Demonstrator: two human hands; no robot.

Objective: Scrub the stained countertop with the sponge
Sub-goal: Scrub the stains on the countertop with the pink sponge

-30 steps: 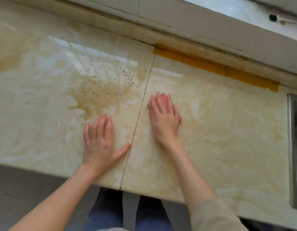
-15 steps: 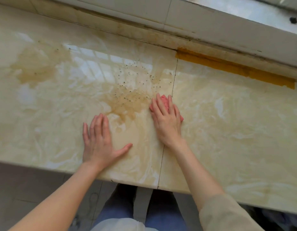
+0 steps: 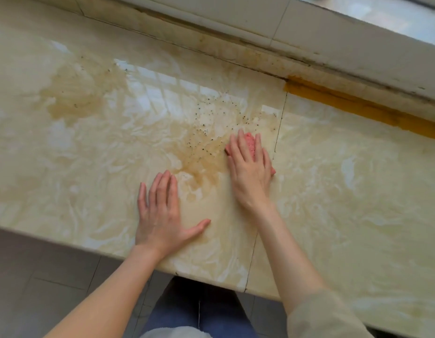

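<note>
Overhead, a glossy cream marbled countertop [image 3: 345, 191] carries a brown stain [image 3: 201, 152] with dark specks. Left hand [image 3: 162, 215] lies flat, fingers spread. Right hand [image 3: 250, 172] presses a knobbly pink sponge [image 3: 251, 142] at the stain's right edge.

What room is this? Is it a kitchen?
Probably a kitchen. There's a long marble-look countertop under a window sill, with a brown speckled stain like spilled food. The right hand presses a pink sponge flat beside it.
</note>
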